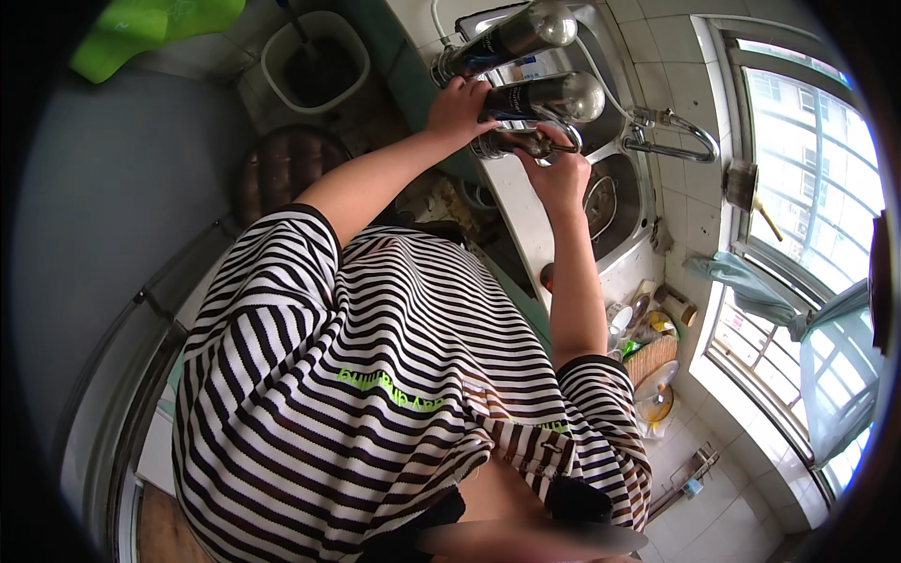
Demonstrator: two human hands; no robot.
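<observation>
Two shiny steel canisters with dark printed labels stand side by side at the counter's edge by the sink: a far canister and a near canister. My left hand is closed around the lower end of the near canister, its fingers partly hidden. Just nearer to me is a shorter metal piece with a curved chrome tube at its end. My right hand has its fingers closed on that metal fitting; the exact grip is partly covered by the hand.
The steel double sink lies to the right, with a chrome tap over it. A white hose runs behind the canisters. Dishes and a wicker basket sit at the lower right. A white bin and a round brown stool are at left.
</observation>
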